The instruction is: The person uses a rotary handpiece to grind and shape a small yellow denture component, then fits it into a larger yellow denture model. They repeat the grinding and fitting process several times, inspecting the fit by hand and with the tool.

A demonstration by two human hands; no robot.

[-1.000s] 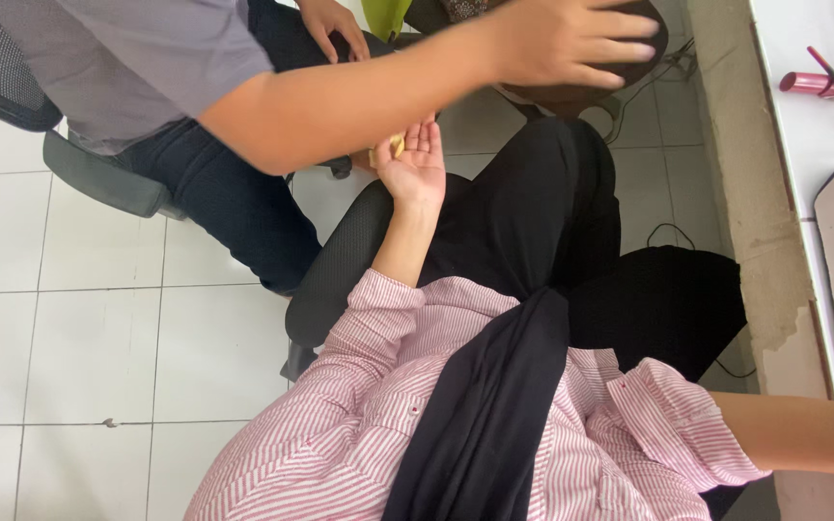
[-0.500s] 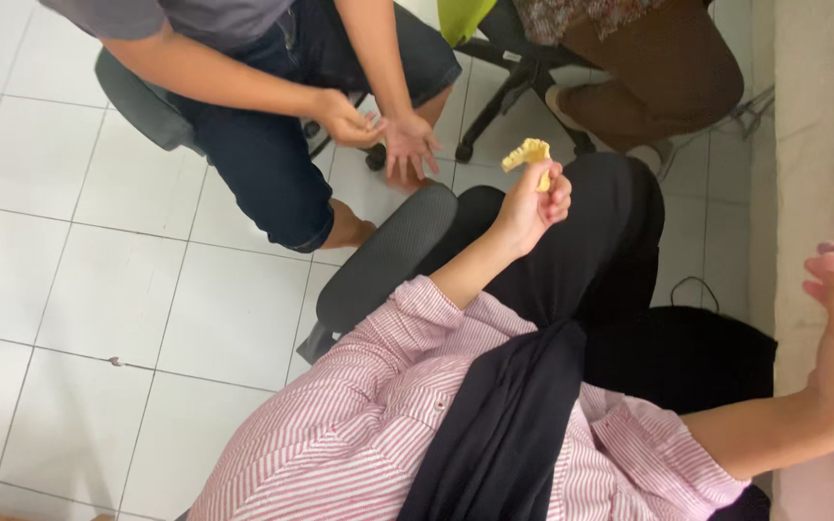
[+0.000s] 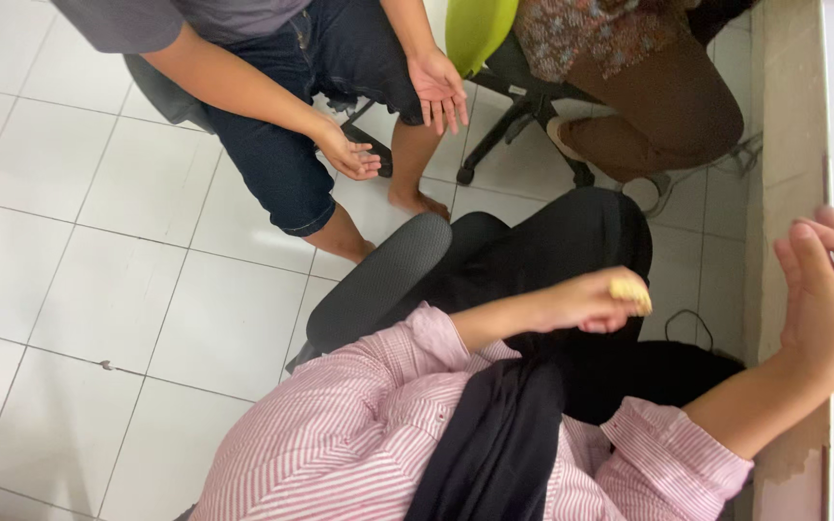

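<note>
Left hand (image 3: 586, 301) out over black-trousered lap, fingers pinched on small yellow snack (image 3: 631, 291), bit poking out at 3 o'clock side of fist. Right hand (image 3: 830, 294) up at 3 o'clock edge of view, near worktop (image 3: 789, 116) edge, fingers spread loose, palm bare, touching nothing. Pink striped shirt (image 3: 359, 434) at 6 o'clock, black scarf down middle. Another person seated at 11 o'clock on white tile floor (image 3: 98, 289), both their hands (image 3: 441, 89) hanging open, well apart from snack. Green chair (image 3: 480, 29) at 12.
</note>
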